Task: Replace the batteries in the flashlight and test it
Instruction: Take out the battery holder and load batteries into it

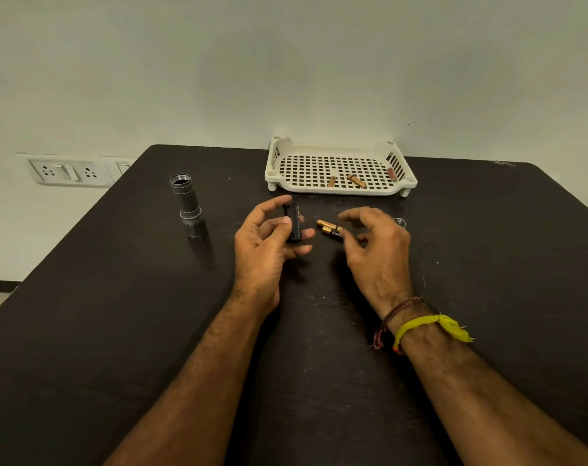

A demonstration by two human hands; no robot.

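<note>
My left hand (265, 243) grips a black battery holder (293, 222) upright between thumb and fingers, above the dark table (117, 314). Two gold-and-black batteries (329, 227) lie on the table just right of it. My right hand (375, 245) hovers over them with fingers spread and curled, holding nothing. The grey flashlight body (186, 205) stands on its head at the left, its threaded end open upward. A small round cap (400, 222) lies beyond my right hand, partly hidden.
A white perforated tray (339, 191) sits at the table's far edge against the wall, with two copper-coloured batteries (348, 180) and a reddish one (392, 174) in it. Wall sockets (70, 171) are at the left beyond the table.
</note>
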